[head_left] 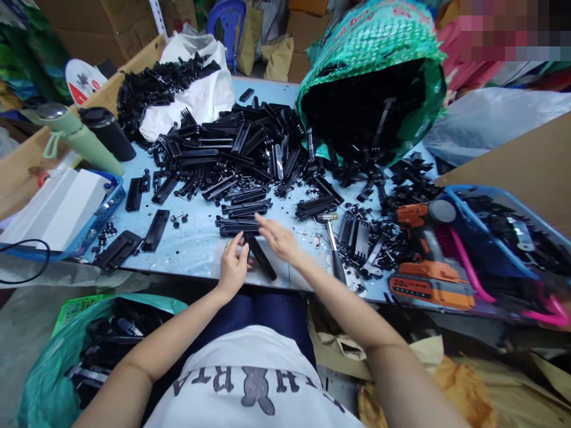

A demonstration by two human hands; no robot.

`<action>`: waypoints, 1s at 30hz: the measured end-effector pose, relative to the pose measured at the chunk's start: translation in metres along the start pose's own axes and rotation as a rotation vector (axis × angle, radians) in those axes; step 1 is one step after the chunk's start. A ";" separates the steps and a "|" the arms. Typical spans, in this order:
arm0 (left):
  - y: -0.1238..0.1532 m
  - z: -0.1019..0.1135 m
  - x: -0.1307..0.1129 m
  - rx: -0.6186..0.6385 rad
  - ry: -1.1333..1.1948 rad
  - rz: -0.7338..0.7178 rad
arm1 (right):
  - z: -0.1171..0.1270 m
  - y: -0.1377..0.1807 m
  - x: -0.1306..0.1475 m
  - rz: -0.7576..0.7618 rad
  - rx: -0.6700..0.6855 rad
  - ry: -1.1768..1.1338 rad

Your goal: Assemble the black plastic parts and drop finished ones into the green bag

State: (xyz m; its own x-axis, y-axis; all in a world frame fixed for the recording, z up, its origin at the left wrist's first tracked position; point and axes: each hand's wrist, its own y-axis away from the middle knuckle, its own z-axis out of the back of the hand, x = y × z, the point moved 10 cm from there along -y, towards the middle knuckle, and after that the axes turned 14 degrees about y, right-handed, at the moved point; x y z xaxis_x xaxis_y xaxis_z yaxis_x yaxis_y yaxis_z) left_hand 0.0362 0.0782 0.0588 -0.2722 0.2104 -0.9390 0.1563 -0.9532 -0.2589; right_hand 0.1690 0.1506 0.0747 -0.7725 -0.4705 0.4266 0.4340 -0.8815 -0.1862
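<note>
At far L, a thin green plastic sack (33, 380) slumps round blk pieces; above it, a lattice-sided blue basket (116, 196) holds white folded sheet. Next come your tapered pale-green bottle (84, 139) & matte blk tumbler (109, 135), then a crinkled white sack (196, 98) w/ small knobbly blk parts. At ctr, slim, ridged blk strips (232, 142) heap on the smooth blue tabletop (196, 252). Your L hand (234, 261) has thumb & fingertips at the upper end of a long blk bar (261, 257), which slants toward your lap near the table edge; whether it grips can't be told. Your R hand (281, 239) is open, fingers extended, beside stacked blk pieces (241, 224). To R: hammer (334, 249) w/ dark handle, coarse-woven green sack (370, 41) (mouth toward you), orange-&-blk drill (427, 246), blue bin (495, 252) of blk parts. Writing: your white shirt (223, 410) has lg. dark letters, partly legible, incl. "T" & "H", flanking an animal silhouette; drill battery (432, 291) reads "20V".
</note>
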 end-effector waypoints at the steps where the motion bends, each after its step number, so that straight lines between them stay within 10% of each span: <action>1: 0.004 -0.001 0.002 0.030 -0.088 0.005 | 0.012 -0.018 -0.025 -0.085 -0.020 0.101; 5: 0.012 -0.042 -0.019 0.493 -0.428 -0.286 | 0.056 -0.077 -0.139 -0.664 -0.090 0.252; 9: 0.018 -0.077 -0.020 0.878 -0.587 -0.475 | 0.058 -0.109 -0.178 -0.869 -0.083 0.080; 16: 0.003 -0.056 0.002 0.717 -0.662 -0.325 | 0.064 -0.074 -0.138 -0.626 -0.272 -0.214; 19: -0.005 -0.045 -0.005 0.536 -0.293 -0.169 | 0.051 -0.023 -0.101 -0.500 -0.284 -0.591; 23: -0.014 -0.047 0.002 0.316 0.446 0.191 | 0.002 0.055 -0.045 -0.540 0.025 -0.912; 30: 0.008 -0.066 0.008 0.434 0.537 0.519 | 0.039 0.104 0.001 -0.046 0.085 0.187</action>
State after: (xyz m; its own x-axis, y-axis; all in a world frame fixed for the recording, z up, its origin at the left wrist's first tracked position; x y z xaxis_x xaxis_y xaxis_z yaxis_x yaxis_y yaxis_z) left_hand 0.0979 0.0865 0.0339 0.2356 -0.3045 -0.9229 -0.2696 -0.9329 0.2389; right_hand 0.2313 0.0599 0.0906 -0.8616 -0.4365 0.2592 0.4278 -0.8992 -0.0921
